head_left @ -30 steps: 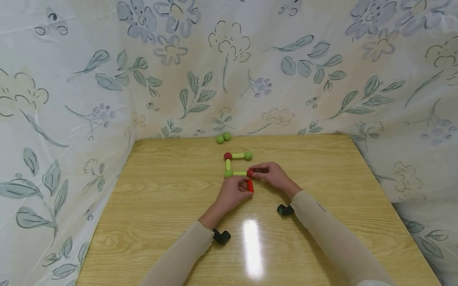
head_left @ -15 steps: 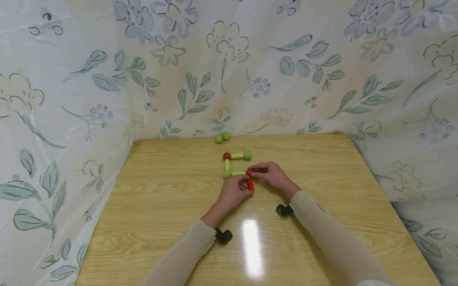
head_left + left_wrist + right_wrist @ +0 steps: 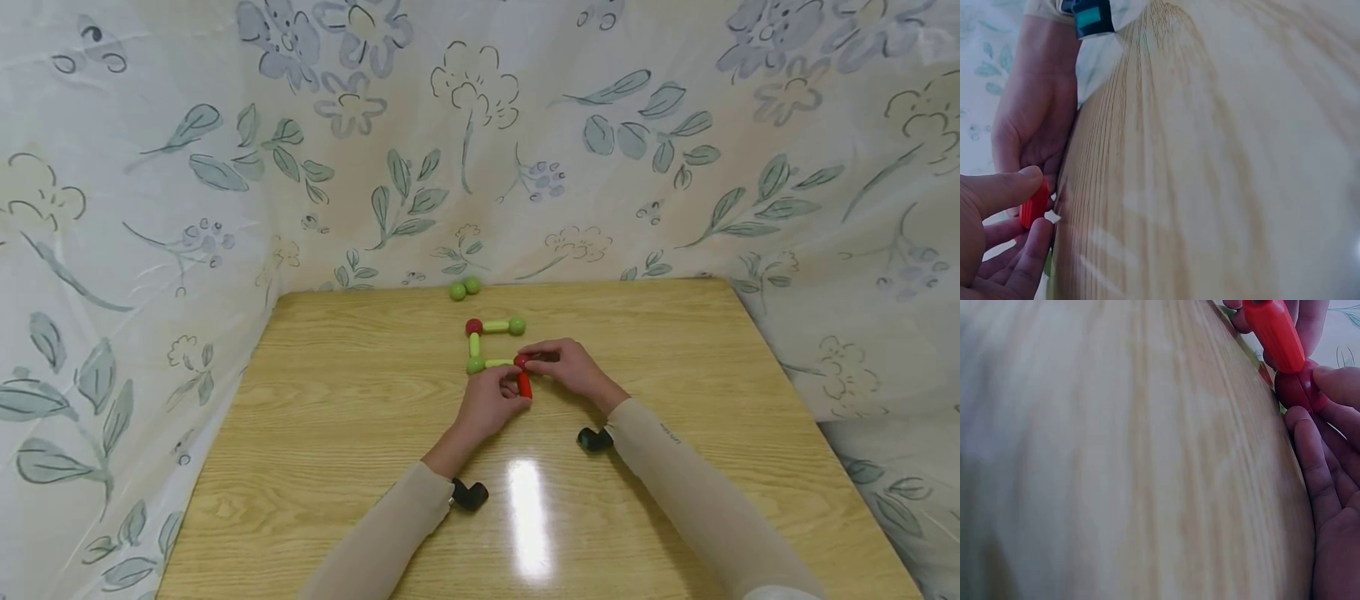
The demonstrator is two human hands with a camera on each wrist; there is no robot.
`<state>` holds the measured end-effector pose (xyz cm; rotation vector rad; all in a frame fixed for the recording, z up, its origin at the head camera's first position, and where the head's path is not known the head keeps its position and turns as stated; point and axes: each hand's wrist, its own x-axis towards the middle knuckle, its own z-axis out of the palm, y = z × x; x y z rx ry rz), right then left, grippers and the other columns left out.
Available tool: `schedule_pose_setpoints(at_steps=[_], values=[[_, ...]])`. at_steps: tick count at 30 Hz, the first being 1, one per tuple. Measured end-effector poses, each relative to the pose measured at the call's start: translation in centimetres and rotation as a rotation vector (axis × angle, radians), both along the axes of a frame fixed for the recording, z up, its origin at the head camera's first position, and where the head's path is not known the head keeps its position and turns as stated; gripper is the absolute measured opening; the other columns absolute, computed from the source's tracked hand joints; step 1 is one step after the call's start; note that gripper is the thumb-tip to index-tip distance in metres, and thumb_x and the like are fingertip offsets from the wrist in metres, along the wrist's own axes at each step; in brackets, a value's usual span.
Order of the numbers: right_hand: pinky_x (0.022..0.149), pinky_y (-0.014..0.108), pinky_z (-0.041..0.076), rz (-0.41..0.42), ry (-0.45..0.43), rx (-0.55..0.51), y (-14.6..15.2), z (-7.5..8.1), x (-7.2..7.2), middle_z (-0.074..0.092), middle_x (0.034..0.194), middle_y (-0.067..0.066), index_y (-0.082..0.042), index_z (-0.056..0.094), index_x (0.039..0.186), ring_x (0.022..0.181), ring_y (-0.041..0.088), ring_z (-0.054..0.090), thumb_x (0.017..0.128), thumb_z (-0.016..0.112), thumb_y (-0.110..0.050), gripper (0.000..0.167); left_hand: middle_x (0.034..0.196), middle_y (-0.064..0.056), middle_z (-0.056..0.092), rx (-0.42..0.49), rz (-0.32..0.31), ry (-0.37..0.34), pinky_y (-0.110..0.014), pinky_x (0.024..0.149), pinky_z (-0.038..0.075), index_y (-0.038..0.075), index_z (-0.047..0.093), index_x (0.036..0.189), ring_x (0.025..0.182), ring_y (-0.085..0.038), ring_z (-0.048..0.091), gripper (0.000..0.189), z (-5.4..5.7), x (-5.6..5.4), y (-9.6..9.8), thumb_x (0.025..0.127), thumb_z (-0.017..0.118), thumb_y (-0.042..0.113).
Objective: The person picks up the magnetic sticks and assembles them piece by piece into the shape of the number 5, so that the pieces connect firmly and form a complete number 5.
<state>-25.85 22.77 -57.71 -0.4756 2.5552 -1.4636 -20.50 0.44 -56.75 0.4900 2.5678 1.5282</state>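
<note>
My left hand (image 3: 491,406) pinches a short red rod (image 3: 525,386) between thumb and fingers. In the right wrist view the rod's far end meets a red ball (image 3: 1295,390). That ball is held by the thumb and fingertips of my right hand (image 3: 576,368). A yellow-green rod (image 3: 498,363) runs left from the ball to a green ball (image 3: 476,365), partly behind my left hand. From there another yellow-green rod (image 3: 474,345) leads away to a second red ball (image 3: 474,327). A third rod (image 3: 495,327) joins it to a green ball (image 3: 517,326) on its right.
Two loose green balls (image 3: 457,292) lie side by side near the back edge of the wooden table (image 3: 337,400). Floral cloth (image 3: 480,150) hangs behind and along both sides. A black wrist camera (image 3: 470,497) sticks out from my left sleeve, another (image 3: 595,439) from my right.
Both hands keep their grips almost in place. The head view shifts slightly, and the red rod sits marginally closer to the red ball.
</note>
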Motion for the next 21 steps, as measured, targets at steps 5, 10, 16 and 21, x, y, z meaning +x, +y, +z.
schedule_pose_setpoints(at_steps=[5, 10, 16, 21], values=[[0.096, 0.038, 0.056, 0.006, 0.010, 0.000, 0.03, -0.03, -0.04, 0.076, 0.128, 0.002, -0.014, 0.079, 0.134, 0.115, 0.019, 0.071, 0.104, 0.078, -0.027, 0.033, 0.102, -0.001, 0.076, 0.012, -0.006, 0.001, -0.027, 0.078, 0.060, 0.003, 0.074, 0.132, 0.084, -0.007, 0.071, 0.049, 0.03, 0.01, -0.03, 0.088, 0.093, 0.011], [0.097, 0.038, 0.056, 0.004, 0.007, -0.002, 0.01, 0.02, 0.00, 0.077, 0.126, 0.001, -0.014, 0.079, 0.133, 0.114, 0.018, 0.072, 0.104, 0.078, -0.026, 0.032, 0.107, -0.003, 0.076, 0.022, -0.012, 0.008, -0.026, 0.078, 0.060, 0.003, 0.074, 0.132, 0.084, -0.007, 0.072, 0.048, -0.02, 0.00, -0.07, 0.088, 0.092, 0.010], [0.098, 0.038, 0.056, 0.001, -0.001, -0.020, -0.08, 0.44, 0.26, 0.079, 0.120, 0.000, -0.013, 0.079, 0.132, 0.112, 0.018, 0.073, 0.103, 0.079, -0.025, 0.031, 0.108, -0.006, 0.076, 0.015, -0.015, 0.033, -0.027, 0.078, 0.060, 0.000, 0.073, 0.131, 0.085, -0.009, 0.072, 0.047, 0.20, 0.14, -0.07, 0.089, 0.091, 0.008], [0.098, 0.038, 0.056, -0.006, -0.006, -0.013, -0.13, 0.45, 0.32, 0.079, 0.119, -0.001, -0.013, 0.079, 0.132, 0.112, 0.017, 0.073, 0.103, 0.078, -0.024, 0.031, 0.112, -0.007, 0.076, 0.018, -0.009, 0.024, -0.027, 0.079, 0.060, 0.001, 0.073, 0.131, 0.086, -0.009, 0.072, 0.047, 0.26, 0.27, -0.07, 0.089, 0.091, 0.009]])
